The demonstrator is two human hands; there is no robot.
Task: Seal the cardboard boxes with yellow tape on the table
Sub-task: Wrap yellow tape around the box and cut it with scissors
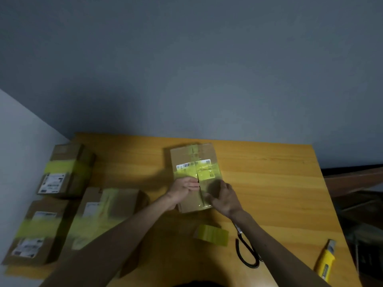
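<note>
cardboard box (186,156): left hand (183,187) flat on top, right hand (222,195) touching, fingers blurred.

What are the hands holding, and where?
The middle cardboard box. The left hand presses flat on its taped top; the right hand is at its near right edge, too blurred to tell if it grips.

A yellow knife (325,264) with a grey tip lies near the right edge of the table (269,172), close to the front. A thin black cord (246,254) lies in a loop on the wood, left of the knife and well apart from it. Behind the table stands a grey-blue wall (186,69). A paler wall (18,141) is on the left. Dark brown boards (352,183) show past the right edge, too blurry to tell more.
</note>
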